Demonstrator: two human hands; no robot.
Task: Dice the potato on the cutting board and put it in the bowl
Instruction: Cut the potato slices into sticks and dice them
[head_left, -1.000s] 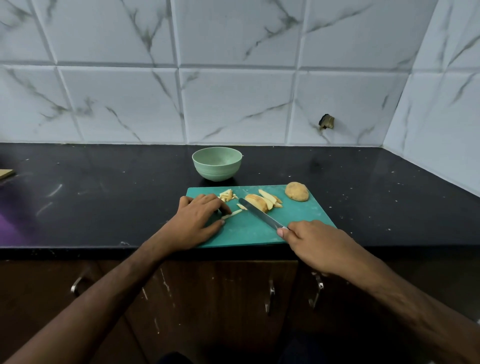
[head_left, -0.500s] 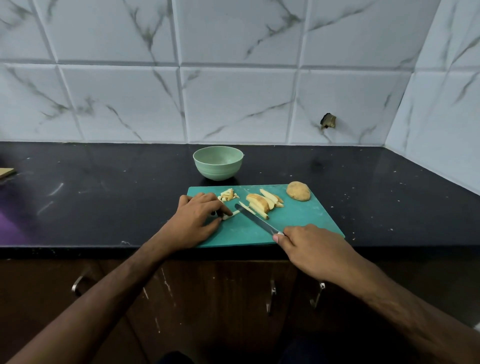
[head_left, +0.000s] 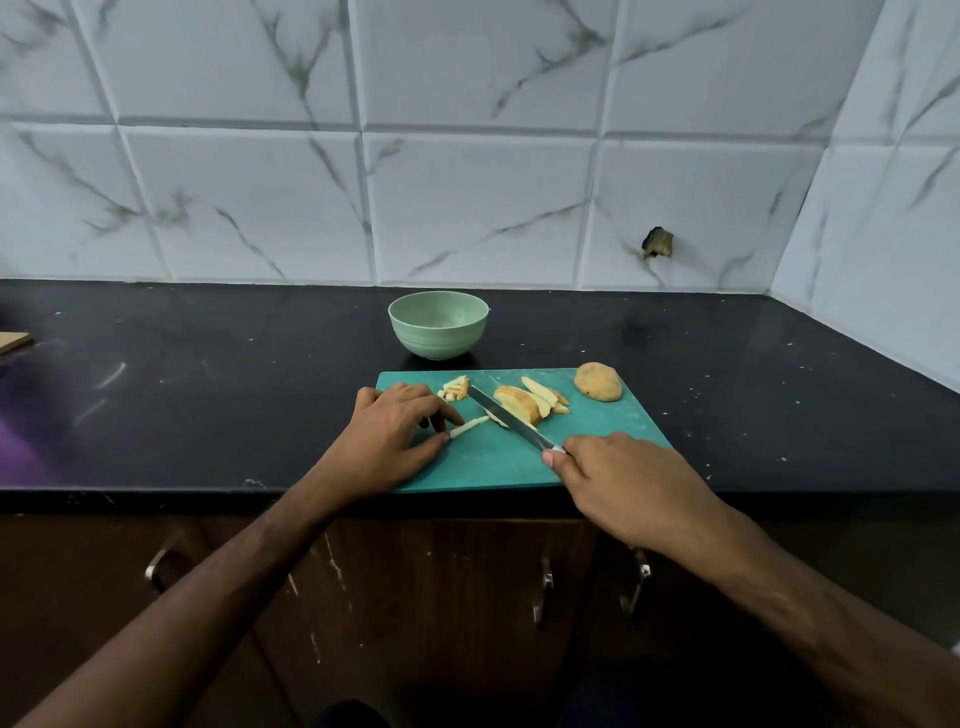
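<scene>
Knife (head_left: 511, 420) blade shifted far-left since a second ago, tip now beside diced pile (head_left: 454, 388); potato strip (head_left: 468, 426) separated from slices (head_left: 524, 401). Dicing partway. Left hand (head_left: 392, 436) pinching near end of strip against cutting board (head_left: 498, 457). Right hand (head_left: 618, 480) wrapped round knife handle. Uncut half (head_left: 598, 382) far right. Bowl (head_left: 438, 325) on desk (head_left: 208, 395) behind board, apparently holding nothing yet.
</scene>
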